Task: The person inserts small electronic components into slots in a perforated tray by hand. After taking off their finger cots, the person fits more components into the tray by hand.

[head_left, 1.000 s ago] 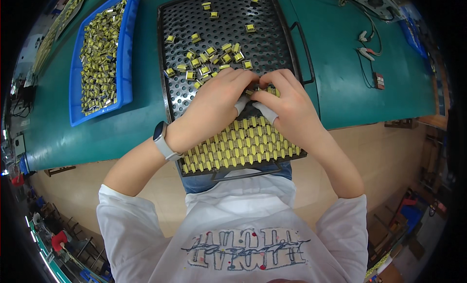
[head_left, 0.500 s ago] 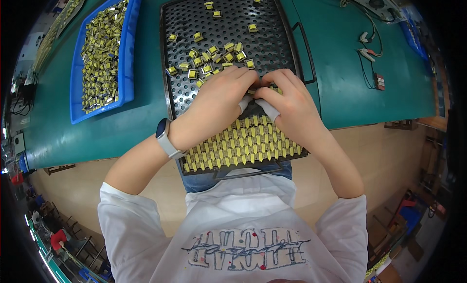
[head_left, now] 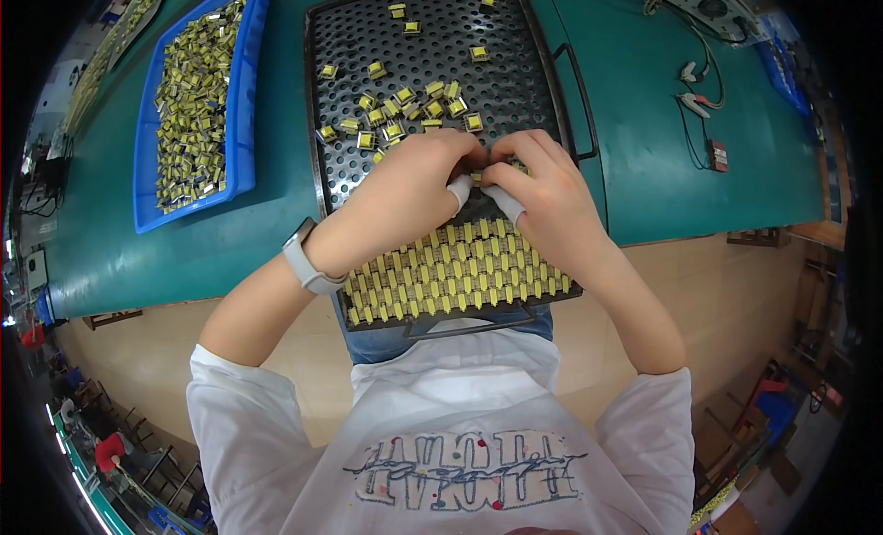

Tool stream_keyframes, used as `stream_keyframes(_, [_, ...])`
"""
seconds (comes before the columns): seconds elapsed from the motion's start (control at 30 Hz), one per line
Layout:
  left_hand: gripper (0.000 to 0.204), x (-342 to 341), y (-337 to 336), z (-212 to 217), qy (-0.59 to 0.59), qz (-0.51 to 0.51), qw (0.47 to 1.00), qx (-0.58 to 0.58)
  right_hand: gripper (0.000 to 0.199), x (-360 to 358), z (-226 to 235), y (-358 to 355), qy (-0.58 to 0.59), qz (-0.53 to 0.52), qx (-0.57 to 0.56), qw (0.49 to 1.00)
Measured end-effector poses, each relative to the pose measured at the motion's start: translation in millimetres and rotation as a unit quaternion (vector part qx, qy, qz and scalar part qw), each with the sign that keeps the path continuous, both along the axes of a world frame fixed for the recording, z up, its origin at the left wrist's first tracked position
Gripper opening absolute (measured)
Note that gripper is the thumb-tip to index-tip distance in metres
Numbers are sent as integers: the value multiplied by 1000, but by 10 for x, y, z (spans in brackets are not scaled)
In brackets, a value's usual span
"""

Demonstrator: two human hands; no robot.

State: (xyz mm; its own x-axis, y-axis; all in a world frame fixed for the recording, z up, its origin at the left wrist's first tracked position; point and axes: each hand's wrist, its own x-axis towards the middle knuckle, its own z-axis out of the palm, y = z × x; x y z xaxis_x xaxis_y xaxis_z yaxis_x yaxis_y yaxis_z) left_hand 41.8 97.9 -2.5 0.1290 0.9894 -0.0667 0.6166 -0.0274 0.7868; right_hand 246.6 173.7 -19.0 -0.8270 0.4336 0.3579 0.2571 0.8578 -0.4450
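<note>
One head-worn fisheye view looks steeply down, close over the green workbench (head_left: 230, 250) (edges bending outward).

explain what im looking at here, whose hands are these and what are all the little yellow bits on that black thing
This is one picture from a wide-angle camera worn on a person's head, looking straight down, so the edges bend. The two bare forearms rising from the bottom are that person's own. The left hand, with a pale wristwatch, and the right hand meet over a black perforated metal tray that lies on a green worktable. Loose small yellow block-shaped parts lie scattered on the tray's far half; neat rows of the same parts fill the near end. The fingertips pinch together around one such part, though what each hand grips is mostly hidden. To the left sits a blue plastic bin heaped with more parts.
</note>
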Motion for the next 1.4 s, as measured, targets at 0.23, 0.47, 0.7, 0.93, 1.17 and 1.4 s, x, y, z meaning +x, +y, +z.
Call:
stream_keyframes(0.23, [26,45,3,27,-62,52,994,-67,23,-16,-43,4,25,-2,-24,999])
stream_keyframes(0.47, [23,75,-5,6,-65,70,992,-82,22,-16,-53,-2,33,-6,-31,999])
stream_keyframes(0.7, [21,74,-12,-21,-74,79,991,-81,24,-11,-51,2,29,-8,-35,999])
stream_keyframes(0.93, [24,101,-10,-20,-99,100,987,-74,26,-6,-53,4,24,-9,-39,999])
stream_keyframes(1.17, [22,157,-53,-82,-90,115,989,-38,23,-5,-59,1,31,-7,-39,999])
stream_keyframes(1.4, [22,190,-56,-91,-57,112,992,-17,22,-6,-69,9,28,-7,-36,999])
